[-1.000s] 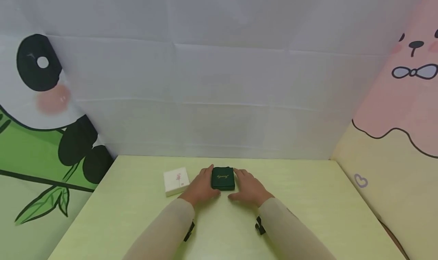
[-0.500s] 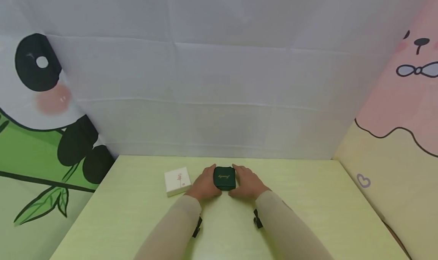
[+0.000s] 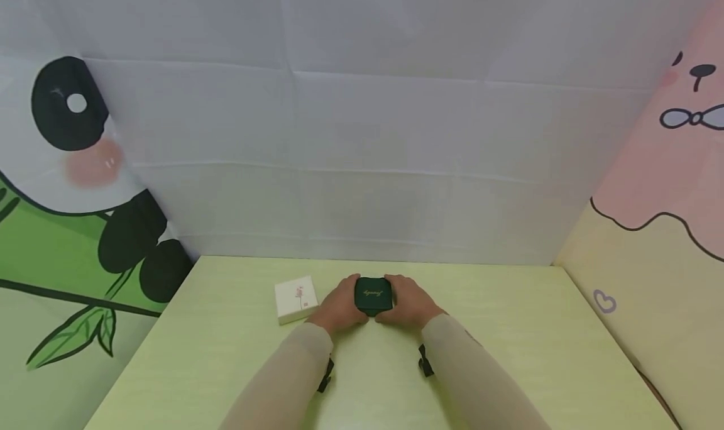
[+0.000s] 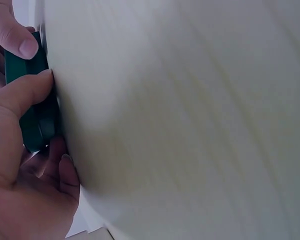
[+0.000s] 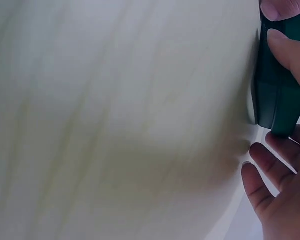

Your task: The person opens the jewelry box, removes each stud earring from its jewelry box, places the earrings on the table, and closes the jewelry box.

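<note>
In the head view, a small dark green jewelry box (image 3: 373, 296) with gold lettering on its lid is between both hands at the table's far middle. My left hand (image 3: 341, 307) holds its left side and my right hand (image 3: 410, 303) its right side. The left wrist view shows the left thumb (image 4: 37, 82) against the near face of the box (image 4: 42, 120), with fingers bent around the end. In the right wrist view, the right thumb (image 5: 285, 50) lies on the same face of the box (image 5: 275, 100); some right fingers spread off its end.
A white box (image 3: 296, 299) with a pink flower print lies just left of the left hand. The pale yellow table (image 3: 498, 329) meets a white sheet (image 3: 373, 134) at its far edge. Cartoon-printed panels (image 3: 639, 260) stand at both sides.
Both hands have closed in on the green jewelry box, the right thumb coming up to its near face. The view has shifted slightly; the white box stays in place.
</note>
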The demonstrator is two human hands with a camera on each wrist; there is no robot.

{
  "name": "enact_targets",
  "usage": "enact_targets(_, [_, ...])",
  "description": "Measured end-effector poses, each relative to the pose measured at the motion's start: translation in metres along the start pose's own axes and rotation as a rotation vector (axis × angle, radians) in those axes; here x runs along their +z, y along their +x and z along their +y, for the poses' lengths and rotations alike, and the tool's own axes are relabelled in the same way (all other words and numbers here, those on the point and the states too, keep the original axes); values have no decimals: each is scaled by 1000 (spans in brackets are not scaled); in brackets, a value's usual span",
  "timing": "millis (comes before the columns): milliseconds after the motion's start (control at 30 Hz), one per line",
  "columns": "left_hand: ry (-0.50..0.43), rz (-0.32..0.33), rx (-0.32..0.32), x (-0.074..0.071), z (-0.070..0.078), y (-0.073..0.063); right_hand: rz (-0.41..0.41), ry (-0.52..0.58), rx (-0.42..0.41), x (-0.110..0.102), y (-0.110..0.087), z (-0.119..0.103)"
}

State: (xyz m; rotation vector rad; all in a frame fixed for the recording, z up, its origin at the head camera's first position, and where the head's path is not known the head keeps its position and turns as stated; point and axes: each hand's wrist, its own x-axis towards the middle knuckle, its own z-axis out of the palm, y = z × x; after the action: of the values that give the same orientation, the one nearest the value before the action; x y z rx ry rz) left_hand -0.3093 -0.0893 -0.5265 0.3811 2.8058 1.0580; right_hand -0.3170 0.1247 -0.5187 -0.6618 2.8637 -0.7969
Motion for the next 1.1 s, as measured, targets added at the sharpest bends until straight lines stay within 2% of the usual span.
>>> enact_targets(100, [6, -5, 19, -1, -2, 0, 6, 9, -11, 0, 0, 0])
enact_targets(233, [-2, -21, 25, -3, 2, -5, 13, 54, -1, 0, -6, 1])
enact_targets(433, [-50, -27, 3, -8, 7, -21, 1, 169, 12, -1, -15, -5])
enact_targets(633, [-41, -23, 20, -8, 7, -39, 6, 206, 9, 5, -26, -13])
enact_targets(900, [-49, 7, 84, -2, 8, -56, 51, 251, -4, 14, -47, -18])
enact_targets(1100, [-93, 28, 119, 4, 10, -72, 100, 282, -11, 21, -64, -22])
